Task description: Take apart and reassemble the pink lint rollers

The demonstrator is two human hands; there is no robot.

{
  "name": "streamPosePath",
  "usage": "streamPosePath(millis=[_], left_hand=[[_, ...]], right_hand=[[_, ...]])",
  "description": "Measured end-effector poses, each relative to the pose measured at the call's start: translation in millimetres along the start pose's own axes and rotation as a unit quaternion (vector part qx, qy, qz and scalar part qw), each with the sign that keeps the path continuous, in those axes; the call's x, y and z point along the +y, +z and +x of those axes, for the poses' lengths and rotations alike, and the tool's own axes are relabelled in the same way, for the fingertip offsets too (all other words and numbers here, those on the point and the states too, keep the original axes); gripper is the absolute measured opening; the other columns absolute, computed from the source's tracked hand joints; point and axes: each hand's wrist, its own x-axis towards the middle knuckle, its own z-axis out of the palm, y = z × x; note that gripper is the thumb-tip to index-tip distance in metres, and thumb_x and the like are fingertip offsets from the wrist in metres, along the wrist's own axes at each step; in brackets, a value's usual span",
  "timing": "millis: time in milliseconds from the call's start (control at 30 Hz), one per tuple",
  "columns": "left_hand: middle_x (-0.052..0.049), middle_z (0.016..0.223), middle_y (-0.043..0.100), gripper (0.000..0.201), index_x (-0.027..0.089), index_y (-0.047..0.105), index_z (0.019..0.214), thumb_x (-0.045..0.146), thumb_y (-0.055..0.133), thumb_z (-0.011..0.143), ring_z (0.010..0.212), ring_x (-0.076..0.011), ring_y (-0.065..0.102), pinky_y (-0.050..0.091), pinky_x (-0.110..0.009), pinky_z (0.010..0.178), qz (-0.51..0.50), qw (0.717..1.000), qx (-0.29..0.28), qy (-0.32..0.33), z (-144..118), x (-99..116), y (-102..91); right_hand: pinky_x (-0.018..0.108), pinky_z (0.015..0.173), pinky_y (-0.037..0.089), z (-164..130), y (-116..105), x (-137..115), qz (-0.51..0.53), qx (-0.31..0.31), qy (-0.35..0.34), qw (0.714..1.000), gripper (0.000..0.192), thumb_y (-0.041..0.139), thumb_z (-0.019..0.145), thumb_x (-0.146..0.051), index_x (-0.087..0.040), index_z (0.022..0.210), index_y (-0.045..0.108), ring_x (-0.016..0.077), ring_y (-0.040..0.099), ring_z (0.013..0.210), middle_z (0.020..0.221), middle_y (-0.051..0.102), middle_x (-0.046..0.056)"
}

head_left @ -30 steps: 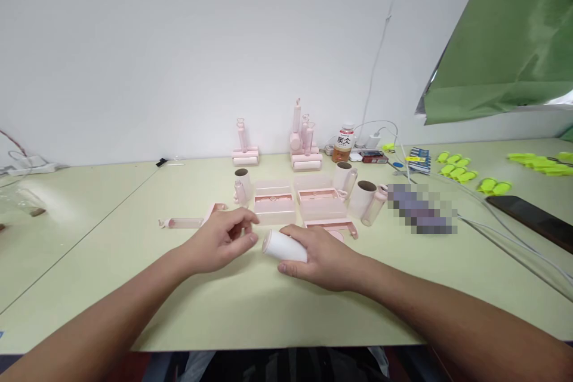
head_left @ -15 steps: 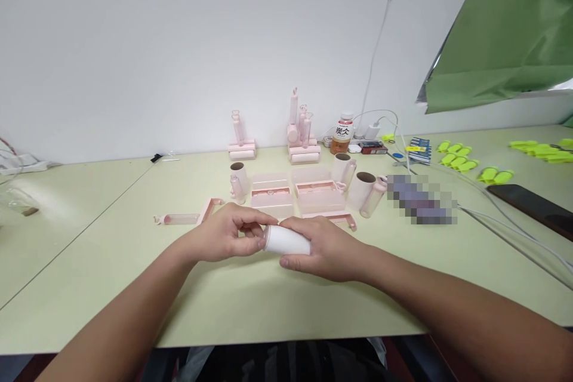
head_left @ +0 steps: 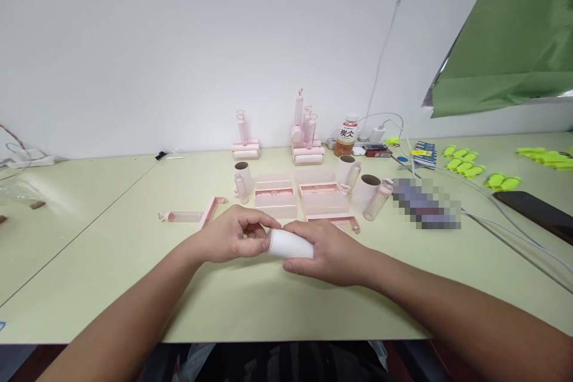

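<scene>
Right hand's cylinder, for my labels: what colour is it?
The cylinder is white, best seen in the head view.

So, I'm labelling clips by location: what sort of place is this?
Probably a workroom or small workshop: matching pink plastic parts, white rolls standing on end and grouped yellow-green pieces share a long pale table.

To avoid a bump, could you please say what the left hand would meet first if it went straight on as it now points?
The left hand would meet the white roll first: it seems to touch the roll's end. The right hand lies beyond.
</scene>
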Motion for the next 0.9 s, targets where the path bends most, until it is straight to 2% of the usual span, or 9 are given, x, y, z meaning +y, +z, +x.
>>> streamPosePath(millis=[300,467,633,800,900], left_hand=[[-0.002,0.079,0.066,0.031,0.016,0.066,0.108,0.028,0.063,0.079,0.070,-0.0125,0.058,0.047,-0.025,0.063,-0.022,1.000,0.003,-0.008,1,-2,1.1],[-0.003,0.084,0.065,0.028,0.016,0.066,0.101,0.018,0.061,0.074,0.073,-0.0131,0.058,0.048,-0.026,0.066,-0.007,1.000,0.004,0.012,0,3,3.8],[-0.002,0.085,0.062,0.031,0.017,0.062,0.100,0.012,0.056,0.071,0.074,-0.0127,0.056,0.046,-0.025,0.066,0.015,0.998,0.054,0.010,1,3,8.0],[0.000,0.076,0.059,0.030,0.016,0.060,0.106,0.014,0.056,0.076,0.067,-0.0109,0.054,0.042,-0.023,0.060,-0.062,0.993,0.099,0.020,6,-4,11.9],[-0.001,0.081,0.061,0.028,0.017,0.057,0.106,0.018,0.062,0.078,0.069,-0.0112,0.057,0.044,-0.023,0.061,-0.108,0.985,0.130,0.029,8,-8,11.2]], right_hand=[[0.027,0.064,0.041,0,1,2,-0.010,0.006,-0.013,1.000,0.034,0.070,0.079,-0.040,-0.025,0.108,0.066,0.0180,0.062,0.077,0.093,0.070,0.001],[0.028,0.066,0.041,0,3,4,-0.037,0.016,-0.032,0.999,0.033,0.070,0.079,-0.040,-0.023,0.107,0.066,0.0190,0.062,0.080,0.094,0.070,0.001],[0.028,0.068,0.042,1,1,5,-0.006,0.041,-0.009,0.999,0.033,0.068,0.080,-0.036,-0.023,0.110,0.066,0.0183,0.062,0.081,0.096,0.070,0.001],[0.026,0.065,0.041,3,-3,5,0.059,0.080,0.009,0.995,0.031,0.065,0.083,-0.036,-0.023,0.110,0.066,0.0163,0.060,0.077,0.093,0.069,0.001],[0.026,0.064,0.040,4,-5,5,0.074,0.098,0.019,0.992,0.030,0.065,0.083,-0.038,-0.022,0.109,0.066,0.0166,0.059,0.076,0.092,0.069,0.001]])
